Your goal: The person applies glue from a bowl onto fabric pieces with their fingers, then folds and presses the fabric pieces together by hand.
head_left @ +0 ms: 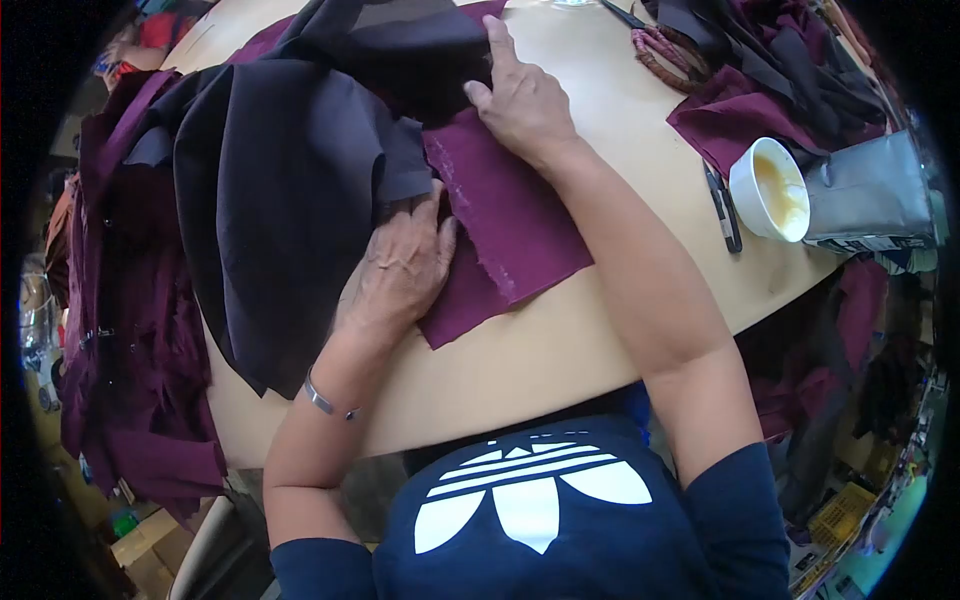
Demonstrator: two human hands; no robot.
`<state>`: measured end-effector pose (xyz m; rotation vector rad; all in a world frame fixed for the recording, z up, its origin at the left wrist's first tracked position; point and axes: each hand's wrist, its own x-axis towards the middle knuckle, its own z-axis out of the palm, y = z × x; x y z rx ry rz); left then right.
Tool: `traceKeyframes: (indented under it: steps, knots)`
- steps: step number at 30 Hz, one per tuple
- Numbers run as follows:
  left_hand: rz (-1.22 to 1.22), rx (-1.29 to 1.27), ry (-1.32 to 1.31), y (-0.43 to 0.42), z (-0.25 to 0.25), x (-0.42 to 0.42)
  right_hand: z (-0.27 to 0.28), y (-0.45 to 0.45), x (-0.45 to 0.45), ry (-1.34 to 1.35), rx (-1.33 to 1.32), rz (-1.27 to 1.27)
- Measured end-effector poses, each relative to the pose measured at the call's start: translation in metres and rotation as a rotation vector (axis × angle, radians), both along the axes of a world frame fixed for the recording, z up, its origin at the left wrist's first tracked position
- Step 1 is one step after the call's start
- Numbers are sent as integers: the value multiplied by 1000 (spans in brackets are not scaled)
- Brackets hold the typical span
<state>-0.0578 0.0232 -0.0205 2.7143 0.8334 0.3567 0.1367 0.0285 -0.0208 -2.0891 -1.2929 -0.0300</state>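
Observation:
A maroon fabric piece lies on the table, with a ragged whitish streak running down it. Dark fabric is heaped over its left and upper part. My left hand rests flat at the dark fabric's lower edge, beside the maroon piece; some fingertips are hidden under that edge. At the upper right, my right hand is over the top of the maroon piece, with index finger stretched out and thumb apart, beside the dark fabric's edge. Its other fingers are mostly out of sight.
A white bowl of pale yellow paste stands at right, between a black pen-like tool and a grey container. Scissors with wrapped handles lie near more cloth. Maroon cloth hangs over the left edge. Another person appears far left.

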Motion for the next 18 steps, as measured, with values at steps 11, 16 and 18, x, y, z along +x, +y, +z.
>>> traceKeyframes:
  steps: [11, 16, 18]
  knots:
    - [-88, 20, -1, -6, 1, -6, -7, -18, 8, -62, 26, 24]
    - [-104, 104, -66, -5, -3, -4, 2, -70, -1, -4, -106, 193]
    - [-138, 177, -89, -2, -9, -4, -4, -76, -1, -51, -70, 235]
